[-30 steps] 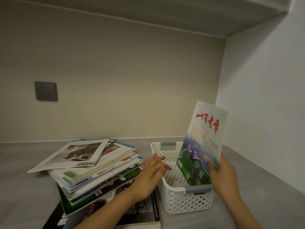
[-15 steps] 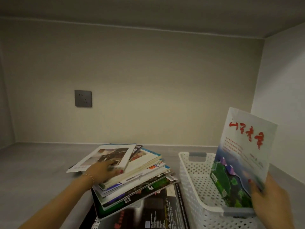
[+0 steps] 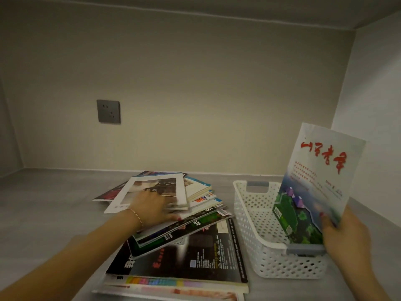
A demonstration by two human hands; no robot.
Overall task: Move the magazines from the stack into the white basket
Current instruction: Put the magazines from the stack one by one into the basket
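Note:
A messy stack of magazines (image 3: 184, 231) lies on the grey shelf, left of the white perforated basket (image 3: 256, 224). My left hand (image 3: 152, 208) rests on the top magazine (image 3: 152, 190), a white-bordered one with a dark photo, its fingers curled over the near right edge. My right hand (image 3: 345, 237) holds a pale magazine with red lettering (image 3: 321, 177) upright, its lower end standing inside the basket at the near right side.
A grey wall socket (image 3: 108, 111) is on the back wall. A side wall (image 3: 373, 127) stands close on the right of the basket. A shelf ceiling runs overhead. Bare grey surface (image 3: 54, 203) lies left of the stack.
My left hand left the basket's edge, went left onto the top of the stack and has settled on the white-bordered magazine. The right hand keeps the red-lettered magazine standing in the basket.

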